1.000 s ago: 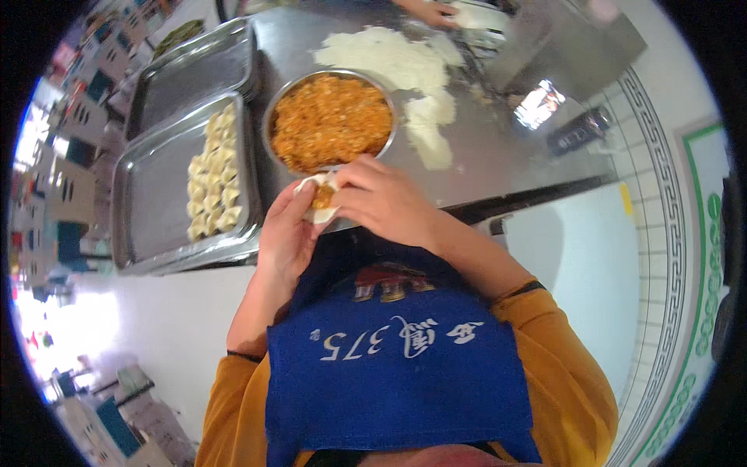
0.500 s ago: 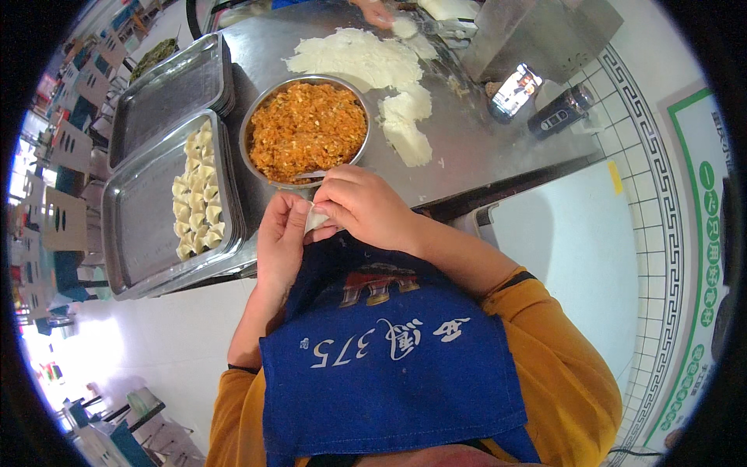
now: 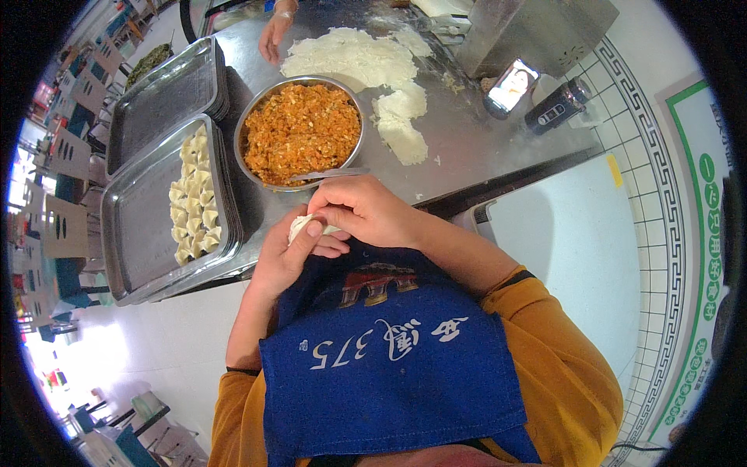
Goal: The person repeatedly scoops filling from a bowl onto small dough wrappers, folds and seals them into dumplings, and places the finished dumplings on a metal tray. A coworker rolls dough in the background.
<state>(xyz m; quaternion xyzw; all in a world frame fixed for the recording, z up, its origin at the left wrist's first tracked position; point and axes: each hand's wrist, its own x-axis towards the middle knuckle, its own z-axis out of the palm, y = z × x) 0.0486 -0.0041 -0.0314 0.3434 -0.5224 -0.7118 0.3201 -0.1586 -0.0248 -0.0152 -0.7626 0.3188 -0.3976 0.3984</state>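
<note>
Just in front of my blue apron, both hands work on one small pale dumpling point(image 3: 302, 226). My left hand point(image 3: 282, 253) cradles it, thumb on top and fingers beneath. My right hand point(image 3: 359, 208) pinches the dough at its edge from the other side. Beyond my hands stands a round metal bowl point(image 3: 360, 148) heaped with orange-brown chopped filling point(image 3: 302, 131). A flat metal spreader point(image 3: 331, 174) rests across the bowl's near rim. To the left, a metal tray point(image 3: 144, 233) has rows of folded dumplings point(image 3: 194, 198) along its right side.
Another stack of metal trays point(image 3: 167, 101) stands behind. White dough wrappers and flour point(image 3: 350, 58) spread over the steel table point(image 3: 459, 148). A co-worker's hand point(image 3: 275, 35) reaches in at the top. A lit phone point(image 3: 513, 87), a dark cylinder point(image 3: 560, 107) and a metal box point(image 3: 537, 35) stand at right.
The dumpling has turned and shows more between my fingers, with my left thumb now over it. The co-worker's hand has moved left, away from the wrappers' far right end.
</note>
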